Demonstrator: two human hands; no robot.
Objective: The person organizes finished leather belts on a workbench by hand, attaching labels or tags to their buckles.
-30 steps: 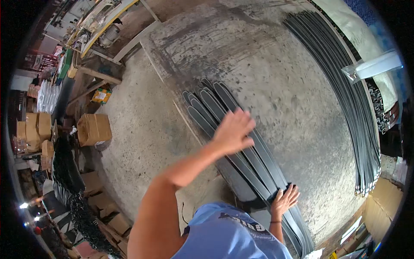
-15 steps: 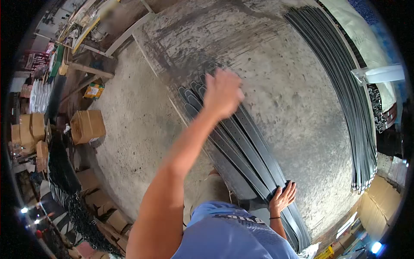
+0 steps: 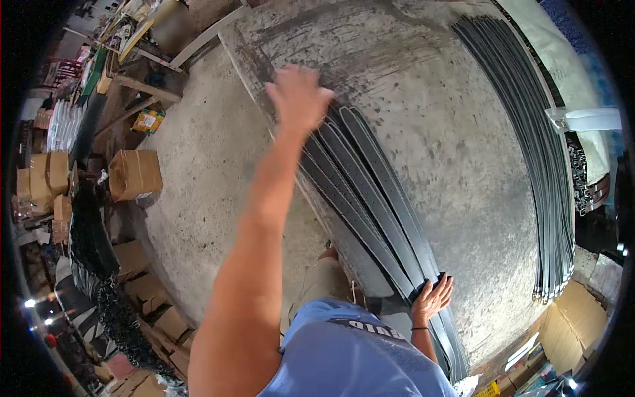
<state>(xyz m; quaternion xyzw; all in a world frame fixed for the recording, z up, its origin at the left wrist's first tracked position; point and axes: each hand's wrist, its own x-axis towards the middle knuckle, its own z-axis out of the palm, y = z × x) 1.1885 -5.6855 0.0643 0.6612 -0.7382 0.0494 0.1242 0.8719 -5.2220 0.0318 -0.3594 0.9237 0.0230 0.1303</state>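
Several black leather belts (image 3: 380,195) lie lengthwise along the near side of the worktable, with stitched edges, punched holes and rounded tips. At their far tips, my left hand (image 3: 299,99) hovers with fingers spread, smeared a little by motion, and hides some of the tips. It appears to hold nothing. Near my body, my right hand (image 3: 433,301) lies across the belts with its fingers stretched out, touching them. The belts run on past it towards the lower edge of the picture.
A long row of black straps (image 3: 522,152) lies along the far side of the concrete-like worktable (image 3: 450,145). Cardboard boxes (image 3: 135,175) stand on the floor at left. A white tube-like bar (image 3: 585,119) juts in at right. Another cardboard box (image 3: 575,324) sits at lower right.
My left hand has moved up and left across the belt tips, and its fingers have spread. More of the right-hand belt tips now shows. My right hand stays on the belts.
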